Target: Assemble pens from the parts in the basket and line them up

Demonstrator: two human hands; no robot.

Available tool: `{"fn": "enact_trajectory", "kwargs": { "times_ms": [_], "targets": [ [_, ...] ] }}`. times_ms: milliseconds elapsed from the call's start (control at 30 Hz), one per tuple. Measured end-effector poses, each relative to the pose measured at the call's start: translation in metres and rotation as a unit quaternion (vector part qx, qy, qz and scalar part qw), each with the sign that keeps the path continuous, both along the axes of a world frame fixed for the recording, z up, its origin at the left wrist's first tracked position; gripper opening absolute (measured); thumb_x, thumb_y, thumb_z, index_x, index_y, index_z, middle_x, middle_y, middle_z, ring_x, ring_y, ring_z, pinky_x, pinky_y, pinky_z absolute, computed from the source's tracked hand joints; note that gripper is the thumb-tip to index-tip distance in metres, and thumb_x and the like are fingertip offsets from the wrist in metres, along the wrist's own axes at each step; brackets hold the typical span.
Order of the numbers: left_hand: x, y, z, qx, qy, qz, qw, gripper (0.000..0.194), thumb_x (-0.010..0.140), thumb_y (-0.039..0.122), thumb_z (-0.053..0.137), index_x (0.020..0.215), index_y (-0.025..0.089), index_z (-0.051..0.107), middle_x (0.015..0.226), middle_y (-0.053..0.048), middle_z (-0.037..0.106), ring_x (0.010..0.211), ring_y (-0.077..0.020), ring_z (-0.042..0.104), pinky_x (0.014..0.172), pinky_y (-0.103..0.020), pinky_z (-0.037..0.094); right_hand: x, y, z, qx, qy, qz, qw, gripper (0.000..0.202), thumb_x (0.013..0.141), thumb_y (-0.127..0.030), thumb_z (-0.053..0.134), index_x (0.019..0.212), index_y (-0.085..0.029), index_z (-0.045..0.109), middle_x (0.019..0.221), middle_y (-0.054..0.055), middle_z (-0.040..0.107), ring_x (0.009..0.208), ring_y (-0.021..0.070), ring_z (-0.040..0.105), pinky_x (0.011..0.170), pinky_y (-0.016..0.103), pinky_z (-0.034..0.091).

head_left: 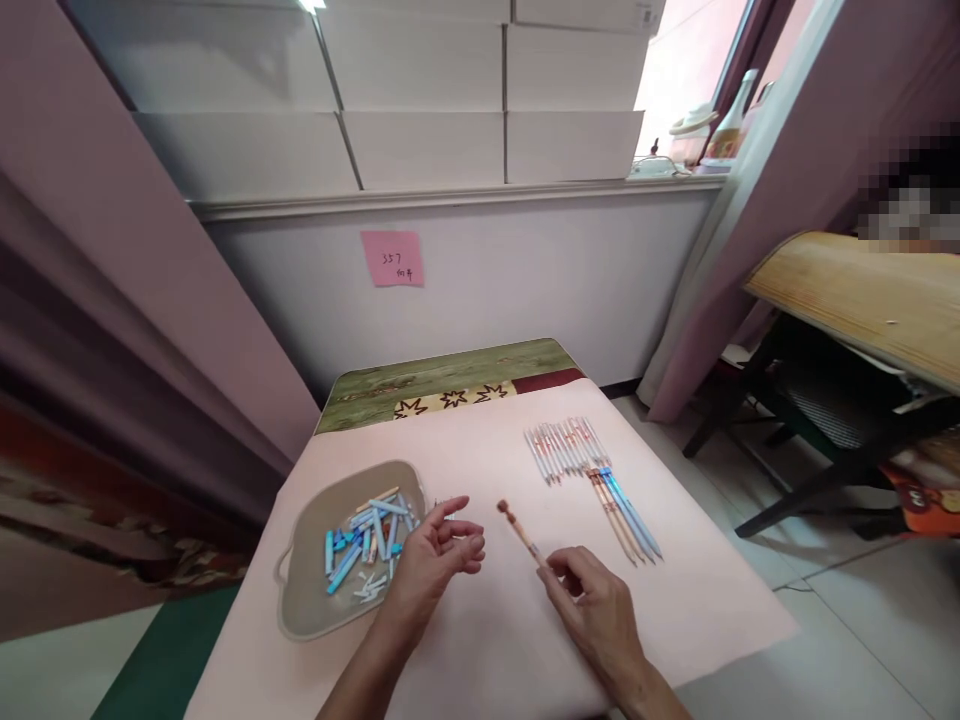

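Observation:
My right hand (592, 605) grips the lower end of a slim peach-coloured pen (527, 539) with a brown figure on its top end, tilted up to the left. Empty, with its fingers apart, my left hand (442, 550) hovers by the right rim of a beige basin (304, 590). Inside the basin lie blue pen parts (346, 565) and small white pieces (370, 587). On the right of the table, several finished-looking pens (626, 520) with brown or blue tops lie side by side. Just behind them is a row of pale, clear pens (566, 447).
A pale pink sheet (495, 660) covers most of the table, whose patterned far edge (450, 385) shows behind it. A pink note (393, 259) is stuck to the wall. Another wooden table (862, 300) stands at the right, and a purple curtain (187, 250) hangs at the left.

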State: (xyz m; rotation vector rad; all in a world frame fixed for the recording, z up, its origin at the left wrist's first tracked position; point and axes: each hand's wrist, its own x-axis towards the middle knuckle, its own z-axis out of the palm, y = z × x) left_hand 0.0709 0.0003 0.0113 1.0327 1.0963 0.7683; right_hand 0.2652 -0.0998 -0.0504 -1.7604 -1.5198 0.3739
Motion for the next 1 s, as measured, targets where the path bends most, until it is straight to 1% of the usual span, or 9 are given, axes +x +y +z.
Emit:
{"fn": "enact_trajectory", "kwargs": {
  "times_ms": [100, 200, 300, 400, 467, 600, 833, 900, 1000],
  "targets": [
    [-0.001, -0.014, -0.01, -0.013, 0.013, -0.028, 0.999, 0.052, 0.057, 0.039, 0.081, 0.1, 0.016, 0.063, 0.086, -0.008, 0.067, 0.066, -0.018, 0.064, 0.061, -0.032, 0.053, 0.032, -0.008, -0.015, -0.027, -0.03, -0.087, 0.995, 0.031, 0.089, -0.046, 0.048, 0.084, -0.021, 0.064, 0.077, 0.003, 0.066, 0.065, 0.0147, 0.062, 0.061, 0.023, 0.044],
    [-0.009, -0.031, -0.03, -0.041, 0.02, -0.062, 0.997, 0.046, 0.058, 0.041, 0.08, 0.092, 0.016, 0.065, 0.082, -0.007, 0.067, 0.063, -0.0169, 0.062, 0.057, -0.03, 0.05, 0.063, -0.01, -0.03, -0.073, -0.098, -0.156, 0.98, 0.033, 0.089, -0.048, 0.046, 0.083, -0.021, 0.065, 0.079, 0.004, 0.068, 0.068, 0.0166, 0.063, 0.06, 0.025, 0.043],
    [-0.021, -0.045, -0.053, -0.07, 0.021, -0.069, 0.995, 0.046, 0.056, 0.043, 0.081, 0.089, 0.015, 0.065, 0.077, -0.006, 0.065, 0.06, -0.0165, 0.061, 0.054, -0.028, 0.048, 0.081, -0.006, -0.037, -0.141, -0.16, -0.19, 0.958, 0.032, 0.09, -0.045, 0.044, 0.08, -0.022, 0.064, 0.079, 0.003, 0.067, 0.071, 0.0177, 0.063, 0.056, 0.025, 0.039],
    [-0.031, -0.053, -0.067, -0.082, 0.02, -0.054, 0.995, 0.048, 0.056, 0.046, 0.081, 0.09, 0.015, 0.065, 0.078, -0.005, 0.065, 0.059, -0.0161, 0.061, 0.053, -0.028, 0.047, 0.084, 0.0, -0.036, -0.192, -0.195, -0.195, 0.942, 0.03, 0.091, -0.042, 0.043, 0.078, -0.022, 0.063, 0.081, 0.002, 0.067, 0.072, 0.018, 0.063, 0.054, 0.025, 0.037],
    [-0.037, -0.055, -0.071, -0.085, 0.023, -0.039, 0.995, 0.049, 0.056, 0.047, 0.08, 0.091, 0.016, 0.065, 0.078, -0.005, 0.065, 0.059, -0.0162, 0.061, 0.053, -0.028, 0.046, 0.083, 0.003, -0.034, -0.208, -0.207, -0.193, 0.936, 0.029, 0.091, -0.041, 0.043, 0.081, -0.023, 0.063, 0.083, 0.003, 0.067, 0.073, 0.0182, 0.064, 0.053, 0.025, 0.036],
    [-0.044, -0.062, -0.071, -0.087, 0.028, -0.014, 0.996, 0.049, 0.055, 0.047, 0.08, 0.09, 0.016, 0.065, 0.078, -0.005, 0.065, 0.059, -0.0161, 0.061, 0.053, -0.028, 0.047, 0.082, 0.006, -0.033, -0.221, -0.217, -0.194, 0.931, 0.03, 0.091, -0.043, 0.042, 0.083, -0.023, 0.064, 0.087, 0.004, 0.068, 0.075, 0.0192, 0.065, 0.053, 0.026, 0.036],
    [-0.058, -0.074, -0.073, -0.089, 0.013, 0.007, 0.996, 0.043, 0.057, 0.041, 0.08, 0.086, 0.016, 0.062, 0.074, -0.003, 0.063, 0.056, -0.013, 0.059, 0.05, -0.025, 0.045, 0.085, 0.009, -0.041, -0.243, -0.211, -0.203, 0.924, 0.035, 0.09, -0.05, 0.036, 0.089, -0.027, 0.062, 0.098, 0.005, 0.067, 0.076, 0.0234, 0.064, 0.053, 0.031, 0.038],
    [-0.064, -0.074, -0.074, -0.092, 0.018, 0.015, 0.995, 0.045, 0.055, 0.043, 0.081, 0.086, 0.015, 0.062, 0.073, -0.003, 0.063, 0.056, -0.0129, 0.059, 0.049, -0.024, 0.045, 0.083, 0.009, -0.044, -0.209, -0.223, -0.209, 0.929, 0.035, 0.09, -0.051, 0.037, 0.097, -0.027, 0.061, 0.101, 0.006, 0.066, 0.082, 0.0245, 0.063, 0.057, 0.032, 0.041],
    [-0.071, -0.073, -0.078, -0.099, 0.027, 0.033, 0.994, 0.049, 0.052, 0.046, 0.082, 0.085, 0.015, 0.063, 0.071, -0.002, 0.062, 0.055, -0.0124, 0.058, 0.049, -0.024, 0.044, 0.081, 0.01, -0.049, -0.122, -0.266, -0.215, 0.932, 0.039, 0.088, -0.05, 0.042, 0.113, -0.023, 0.056, 0.111, 0.01, 0.062, 0.097, 0.0264, 0.059, 0.076, 0.036, 0.043]
  ]
}}
